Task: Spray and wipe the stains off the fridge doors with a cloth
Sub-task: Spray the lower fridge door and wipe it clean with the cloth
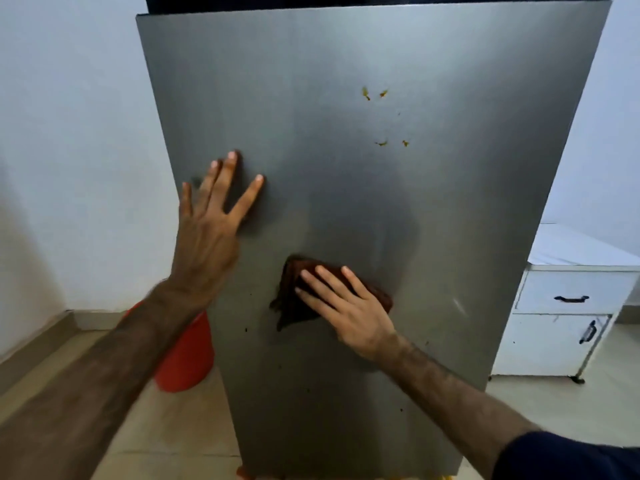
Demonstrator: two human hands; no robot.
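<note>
Two hands flat on a stainless-steel fridge door, one pressing a cloth.

At lower left, an orange bucket [188, 355] stands behind the door's edge. The left hand [207, 233] rests with fingers spread on the fridge door [311, 98]; at lower centre the right hand [346, 306] presses a dark brown cloth [294, 299] flat, fingers extended. Yellow-orange stains [374, 93] dot the upper right; a white cabinet [561, 337] stands at far right.
</note>
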